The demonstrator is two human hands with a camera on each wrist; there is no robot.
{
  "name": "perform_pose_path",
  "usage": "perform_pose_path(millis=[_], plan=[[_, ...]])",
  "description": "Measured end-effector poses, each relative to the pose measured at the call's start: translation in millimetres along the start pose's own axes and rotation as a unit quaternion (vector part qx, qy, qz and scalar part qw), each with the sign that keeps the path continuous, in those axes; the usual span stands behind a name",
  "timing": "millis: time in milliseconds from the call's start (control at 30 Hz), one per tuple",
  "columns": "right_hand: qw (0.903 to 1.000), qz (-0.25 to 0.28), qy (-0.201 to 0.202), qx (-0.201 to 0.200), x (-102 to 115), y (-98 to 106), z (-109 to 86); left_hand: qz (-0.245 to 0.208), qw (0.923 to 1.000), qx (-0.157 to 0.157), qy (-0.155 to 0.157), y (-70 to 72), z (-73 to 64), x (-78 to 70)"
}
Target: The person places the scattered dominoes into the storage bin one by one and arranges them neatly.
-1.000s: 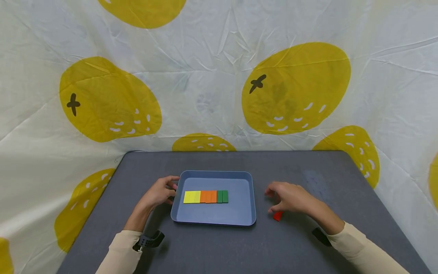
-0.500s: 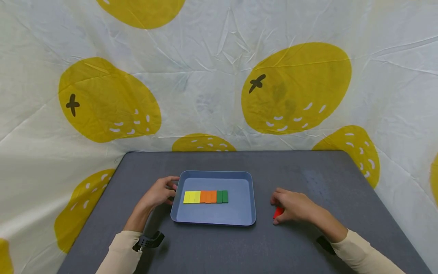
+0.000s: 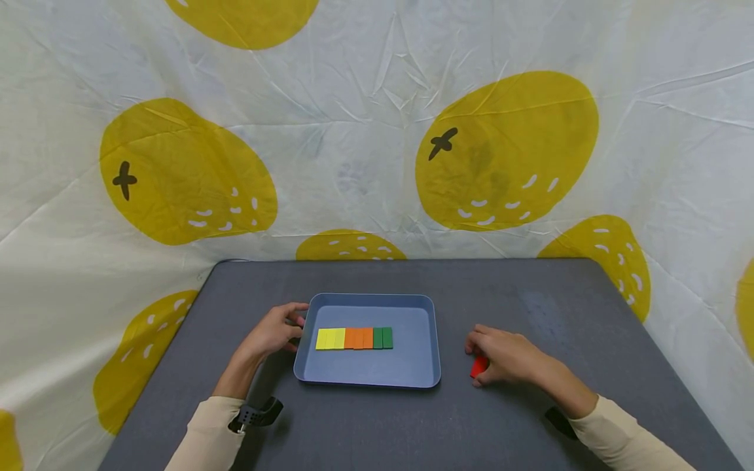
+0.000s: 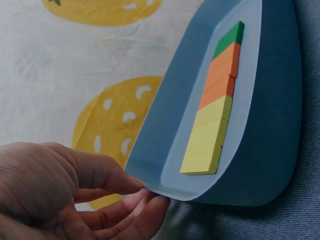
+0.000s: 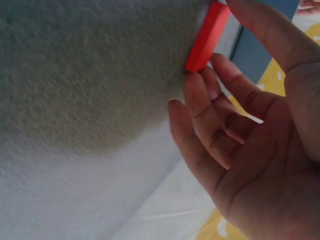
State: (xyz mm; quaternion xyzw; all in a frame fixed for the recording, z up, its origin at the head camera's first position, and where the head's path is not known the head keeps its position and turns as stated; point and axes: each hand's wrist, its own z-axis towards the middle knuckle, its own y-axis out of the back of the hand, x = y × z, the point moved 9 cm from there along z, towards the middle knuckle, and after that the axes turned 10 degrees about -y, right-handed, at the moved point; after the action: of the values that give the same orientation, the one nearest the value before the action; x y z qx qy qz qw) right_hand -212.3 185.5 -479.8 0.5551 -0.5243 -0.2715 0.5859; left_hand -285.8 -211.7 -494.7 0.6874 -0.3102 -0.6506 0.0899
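Note:
A blue-grey rectangular tray [image 3: 412,366] lies mid-table. Inside runs a row of thin rectangular blocks: yellow blocks [image 3: 330,339] at the left, orange blocks [image 3: 359,338] in the middle and green blocks [image 3: 383,338] at the right. My left hand [image 3: 269,335] pinches the tray's left rim, its thumb [image 4: 117,175] over the edge and the fingers beneath. Right of the tray, my right hand [image 3: 508,356] holds a red block [image 3: 479,367] by its two ends between thumb and fingertips, low at the table. In the right wrist view the red block [image 5: 207,37] stands out plainly.
The dark grey table [image 3: 377,432] reaches back to a white cloth [image 3: 347,157] printed with large yellow fruits. Bands with dark devices circle both wrists, such as the left wristband [image 3: 256,413].
My right hand has shifted slightly right and towards me, and its thumb and fingers have come together on the red block. The left hand and tray stay put.

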Motion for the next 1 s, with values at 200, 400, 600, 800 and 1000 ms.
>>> perform_pose_path(millis=[200,400,600,800,1000], plan=[[0.9997,-0.013,-0.021,0.002,-6,3,1.3,-0.002,1.0000,-0.001,-0.002,-0.1,0.7,1.1],[0.9996,-0.016,-0.025,0.003,-10,5,4.7,-0.003,1.0000,-0.002,-0.001,-0.1,1.7,1.0],[0.9995,-0.028,-0.013,0.000,-8,8,7.8,-0.003,1.0000,-0.003,0.002,0.0,2.2,0.9],[0.9996,-0.028,-0.007,0.003,-4,9,10.7,-0.004,1.0000,-0.001,0.003,0.3,2.7,0.7],[0.9997,-0.026,0.001,-0.002,1,16,14.2,-0.001,1.0000,-0.003,0.004,0.3,2.9,1.3]])
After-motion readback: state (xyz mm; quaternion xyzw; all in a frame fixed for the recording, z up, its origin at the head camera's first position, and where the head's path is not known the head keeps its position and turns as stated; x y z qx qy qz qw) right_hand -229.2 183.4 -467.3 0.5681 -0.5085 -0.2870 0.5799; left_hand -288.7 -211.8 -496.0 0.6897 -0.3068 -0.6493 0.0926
